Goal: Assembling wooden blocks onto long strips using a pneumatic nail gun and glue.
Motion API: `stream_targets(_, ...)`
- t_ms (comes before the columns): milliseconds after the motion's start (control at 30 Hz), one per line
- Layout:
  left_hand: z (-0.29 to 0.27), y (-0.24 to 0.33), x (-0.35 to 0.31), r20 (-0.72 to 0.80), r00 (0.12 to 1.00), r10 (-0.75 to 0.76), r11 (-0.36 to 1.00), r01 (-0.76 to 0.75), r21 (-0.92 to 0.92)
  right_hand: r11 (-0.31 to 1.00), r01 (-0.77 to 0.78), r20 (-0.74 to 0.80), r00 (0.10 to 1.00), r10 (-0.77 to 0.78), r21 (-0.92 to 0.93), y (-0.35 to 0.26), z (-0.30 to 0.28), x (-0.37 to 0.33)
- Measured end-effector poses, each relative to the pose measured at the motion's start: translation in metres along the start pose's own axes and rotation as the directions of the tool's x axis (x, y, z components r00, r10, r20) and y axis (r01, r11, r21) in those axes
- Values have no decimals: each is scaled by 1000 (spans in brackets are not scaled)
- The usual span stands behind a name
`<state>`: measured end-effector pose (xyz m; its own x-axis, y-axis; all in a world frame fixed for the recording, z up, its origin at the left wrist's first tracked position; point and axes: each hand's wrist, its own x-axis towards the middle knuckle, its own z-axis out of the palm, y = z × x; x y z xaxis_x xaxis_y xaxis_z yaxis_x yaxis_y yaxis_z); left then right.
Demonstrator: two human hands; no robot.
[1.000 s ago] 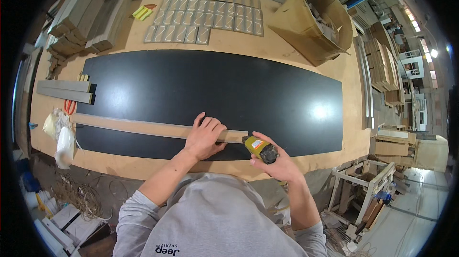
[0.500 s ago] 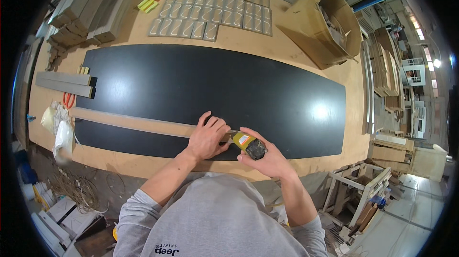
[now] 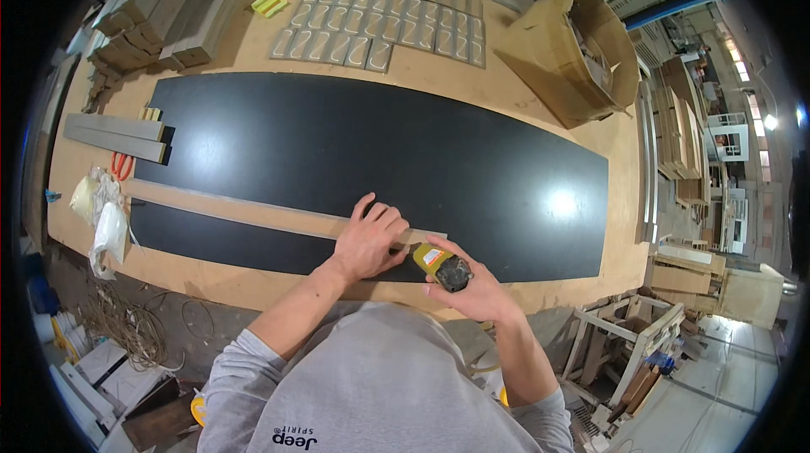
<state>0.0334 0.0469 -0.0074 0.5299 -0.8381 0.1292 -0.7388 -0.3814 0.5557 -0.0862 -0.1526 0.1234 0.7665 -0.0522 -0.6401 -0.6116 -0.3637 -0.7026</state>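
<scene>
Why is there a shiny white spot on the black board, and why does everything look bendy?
In the head view, the white spot looks like light reflecting off the black panel near its right end, with softer sheen at the left; the head view's fisheye lens also bows the panel's edges and leaves dark corners.

The left forearm slants inward toward the left grip, knuckles up, fingers bent; the right grip curls, thumb opposing fingers.

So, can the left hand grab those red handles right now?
Probably not: the left hand rests on the long strip, and the red handles lie well away, near the strip's left end.
</scene>
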Motion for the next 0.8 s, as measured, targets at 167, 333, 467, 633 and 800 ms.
stream_targets(167, -1, 0, 0, -5, 1000, -2, 1000, 2, -8, 1000, -9, -19, 1000, 9, -18, -5, 2, -1)
stream_targets(333, -2, 1, -1, -10, 1000, -7, 1000, 7, 8, 998, 26, -82, 996, -21, 57, -2, 2, -4)
stream_targets(467, -9, 4, -1, 95, 994, -58, 998, 55, 36, 995, 76, -218, 974, -61, 61, -1, -6, -4)
stream_targets(633, -25, -3, -28, 39, 985, -168, 983, 164, 79, 961, -82, -625, 773, -106, -264, 25, -22, 13)
stream_targets(800, -17, -1, -31, 1, 999, -35, 980, 34, 194, 774, -216, -655, 689, -311, -595, 56, -25, 16)
